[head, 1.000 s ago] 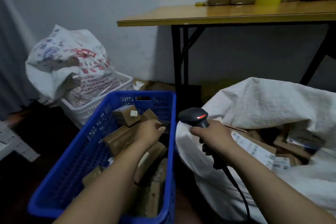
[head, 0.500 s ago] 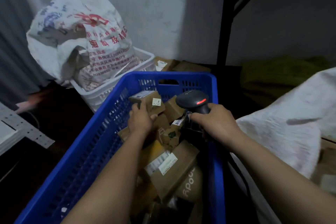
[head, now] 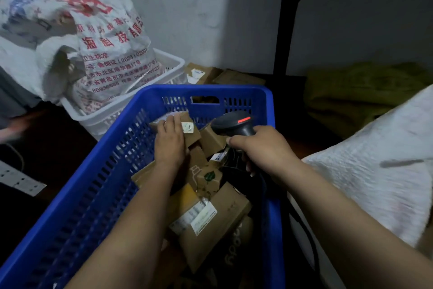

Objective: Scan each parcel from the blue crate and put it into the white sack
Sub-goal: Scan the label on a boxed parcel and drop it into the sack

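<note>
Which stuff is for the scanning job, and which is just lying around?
For the job: blue crate, parcel held by the left hand, scanner in the right hand, white sack.
Just lying about: printed bag, white basket, green cloth.

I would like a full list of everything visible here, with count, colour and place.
crate: one, blue, centre.
parcels: many, brown, in crate.
scanner: one, black, over crate's far end.
sack: one, white, right.
printed sack: one, white and red, in basket.
basket: one, white, far left of crate.
floor parcels: few, brown, behind crate.
cloth: one, green, far right.
table leg: one, black, at wall.
left hand: one, on the far parcel.
right hand: one, grips scanner.
</note>
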